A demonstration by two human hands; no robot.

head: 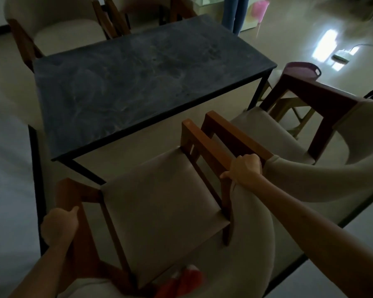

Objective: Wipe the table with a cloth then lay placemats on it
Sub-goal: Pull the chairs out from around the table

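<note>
A dim room holds the dark worktop (138, 82), smudged and bare of any cloth or placemats in view. Just beyond the near chair (166, 203), the worktop runs its long axis away and rightward. The left hand (59, 225) grips the chair's left arm, the right hand (244, 168) grips its right arm. The worktop lies ahead of both hands, nearer the right one.

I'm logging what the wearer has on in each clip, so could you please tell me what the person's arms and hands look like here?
Both forearms are bare as far as the frame shows; no sleeve comes into view. The left hand and the right hand wear no gloves. No watch, bracelet or ring shows on either, though the picture is dim and slightly blurred, so small items could be missed.
</note>
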